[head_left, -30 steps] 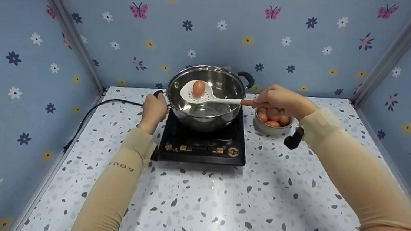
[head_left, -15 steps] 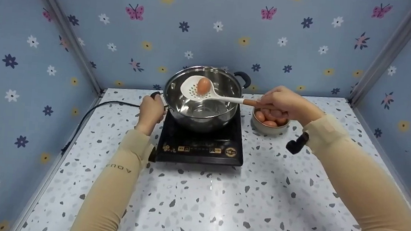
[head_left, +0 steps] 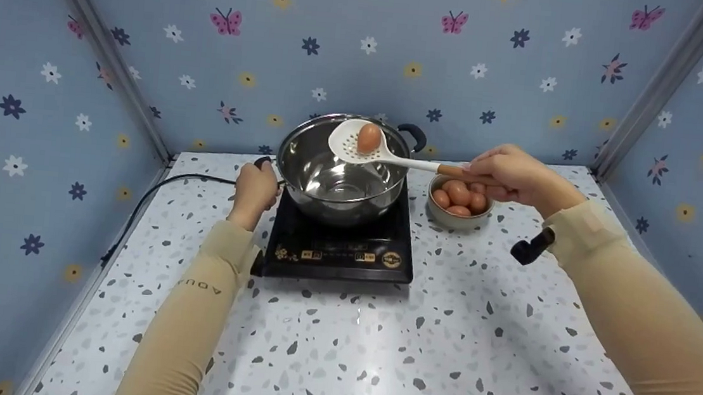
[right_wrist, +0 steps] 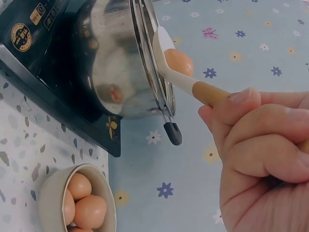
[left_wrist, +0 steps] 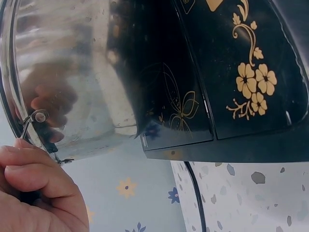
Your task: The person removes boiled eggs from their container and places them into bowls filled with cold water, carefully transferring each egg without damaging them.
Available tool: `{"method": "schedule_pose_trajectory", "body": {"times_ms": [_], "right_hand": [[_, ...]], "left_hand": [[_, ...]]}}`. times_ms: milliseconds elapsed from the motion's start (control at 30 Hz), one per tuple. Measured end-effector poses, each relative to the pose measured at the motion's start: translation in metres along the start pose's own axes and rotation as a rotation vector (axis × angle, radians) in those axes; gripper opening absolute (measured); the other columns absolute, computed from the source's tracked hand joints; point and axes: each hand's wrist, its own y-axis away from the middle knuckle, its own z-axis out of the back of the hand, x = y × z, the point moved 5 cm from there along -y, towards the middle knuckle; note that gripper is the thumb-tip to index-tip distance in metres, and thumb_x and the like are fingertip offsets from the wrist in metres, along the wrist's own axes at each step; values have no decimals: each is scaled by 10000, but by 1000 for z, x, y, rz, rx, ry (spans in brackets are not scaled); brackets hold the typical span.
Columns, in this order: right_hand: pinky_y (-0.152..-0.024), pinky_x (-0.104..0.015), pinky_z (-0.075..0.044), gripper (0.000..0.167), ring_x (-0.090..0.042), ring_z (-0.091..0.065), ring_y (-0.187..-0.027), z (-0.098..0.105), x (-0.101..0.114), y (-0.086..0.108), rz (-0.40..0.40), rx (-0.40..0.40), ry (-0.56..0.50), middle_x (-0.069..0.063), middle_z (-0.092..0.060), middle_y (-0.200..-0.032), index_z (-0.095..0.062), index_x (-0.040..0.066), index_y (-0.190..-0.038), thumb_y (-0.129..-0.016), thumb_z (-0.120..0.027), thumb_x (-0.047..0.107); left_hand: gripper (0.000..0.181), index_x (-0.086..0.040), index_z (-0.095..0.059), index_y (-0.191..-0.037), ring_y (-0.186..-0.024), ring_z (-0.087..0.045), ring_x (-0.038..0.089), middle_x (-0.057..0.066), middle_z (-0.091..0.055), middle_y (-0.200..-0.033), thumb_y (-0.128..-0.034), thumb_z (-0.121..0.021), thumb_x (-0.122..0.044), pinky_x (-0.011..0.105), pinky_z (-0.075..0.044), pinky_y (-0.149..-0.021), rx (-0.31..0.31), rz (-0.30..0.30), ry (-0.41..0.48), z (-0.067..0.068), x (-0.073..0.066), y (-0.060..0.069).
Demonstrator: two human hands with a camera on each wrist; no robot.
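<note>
My right hand grips the wooden handle of a white slotted spoon. One brown egg lies on the spoon's perforated head, above the far right part of a steel pot. In the right wrist view the fingers curl round the handle, with the egg beyond the pot's rim. My left hand holds the pot's left handle; in the left wrist view its fingers bend round that handle, which they mostly hide. Inside, the pot shows a shiny bottom without eggs.
The pot stands on a black induction cooker, whose cord runs off left. A bowl with several brown eggs sits right of the cooker, below my right hand. Flowered panels close in the speckled table.
The spoon and its egg have risen and moved right and back, from over the pot's middle to its far right rim. My left hand keeps its hold on the pot handle.
</note>
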Motion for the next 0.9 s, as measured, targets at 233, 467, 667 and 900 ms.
{"method": "schedule_pose_trajectory", "body": {"times_ms": [233, 467, 667, 900], "right_hand": [[-429, -212, -284, 268, -51, -345, -422, 14, 0, 13, 14, -6, 6, -2, -623, -653, -757, 97, -922, -1115, -585, 169], [-453, -203, -315, 238, -50, -367, -449, 27, 0, 28, -13, -41, 32, 13, -627, -690, -751, 113, -985, -1126, -585, 209], [-459, -199, -327, 246, -47, -376, -456, 41, -1, 40, -33, -71, 46, 27, -638, -700, -757, 76, -1181, -1133, -577, 236], [-460, -207, -313, 252, -55, -368, -455, 53, -6, 52, -46, -84, 16, 19, -626, -703, -760, 87, -1141, -1137, -588, 271]], "left_hand": [[333, -61, -496, -1022, -405, -441, 62, -74, -544, -567, -1175, -300, -284, 232, -404, -472, 7, 5, 10, 1, 0, -2], [331, -60, -494, -1029, -397, -437, 53, -77, -546, -567, -1174, -293, -279, 228, -411, -468, 14, 18, 11, 1, 1, -3], [324, -43, -495, -1058, -395, -445, 50, -78, -549, -565, -1174, -301, -276, 225, -414, -470, 0, 10, 9, 2, -1, -2], [331, -48, -482, -1061, -399, -412, 63, -62, -561, -586, -1181, -284, -285, 242, -391, -468, 31, 1, 21, 0, 0, 0]]}}
